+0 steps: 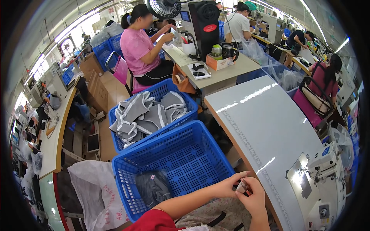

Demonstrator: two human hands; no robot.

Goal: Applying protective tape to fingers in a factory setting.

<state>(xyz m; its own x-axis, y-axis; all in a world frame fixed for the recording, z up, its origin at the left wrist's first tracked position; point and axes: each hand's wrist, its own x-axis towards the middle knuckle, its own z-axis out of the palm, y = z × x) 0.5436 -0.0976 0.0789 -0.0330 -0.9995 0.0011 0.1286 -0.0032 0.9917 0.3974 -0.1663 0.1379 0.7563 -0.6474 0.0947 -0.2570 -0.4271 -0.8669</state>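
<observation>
Head view: the right hand (255, 197) is pinching a small piece (242, 187) (pale and dark, kind unclear) between the blue basket (185, 134) and the table (266, 115); the left hand (226, 188) is meeting it, its grip hidden. Fine two-handed handling is apparently underway; next, that is probably requiring steady pinching.

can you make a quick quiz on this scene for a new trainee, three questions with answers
1. True or false: the far basket holds grey pieces with white edging.

2. Fill the gap: the sewing machine stands to the person's ____.

3. Where is the small item?
A) In the far basket
B) On the white table
C) In the fingers of the left hand and right hand

Key: 1. True; 2. right; 3. C
</observation>
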